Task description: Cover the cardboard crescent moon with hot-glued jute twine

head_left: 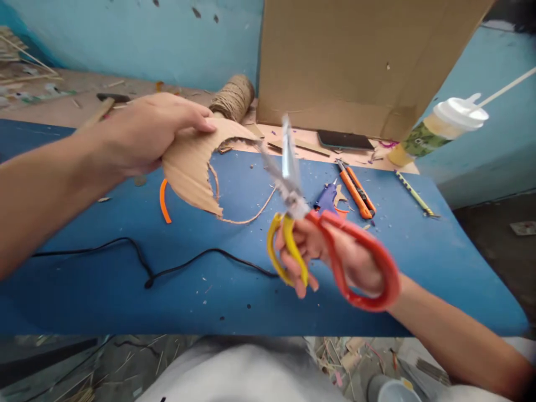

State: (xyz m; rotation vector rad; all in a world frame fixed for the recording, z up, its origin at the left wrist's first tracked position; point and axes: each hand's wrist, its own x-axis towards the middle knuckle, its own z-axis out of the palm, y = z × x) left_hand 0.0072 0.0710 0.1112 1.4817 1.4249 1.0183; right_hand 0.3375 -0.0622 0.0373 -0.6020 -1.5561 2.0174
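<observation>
My left hand (154, 131) pinches a crescent-shaped piece of cardboard (190, 167) by its upper edge, above the blue table top. Its inner curve is rough and torn-looking. In my right hand (307, 245) is a pair of scissors (360, 273) with one red and one yellow handle. The scissor blades stand apart and point away from me, with one tip close to the right point of the cardboard. Motion blurs the scissors a little. Below the cardboard, a length of twine (251, 220) curves across the table.
A twine spool (234, 97) and a large cardboard sheet (360, 61) stand at the back. To the right are a blue glue gun (326, 196), orange box cutter (355, 190), phone (345, 139), pencil (414, 192) and lidded drink cup (435, 131). A black cable (180, 268) crosses the blue table (125, 301).
</observation>
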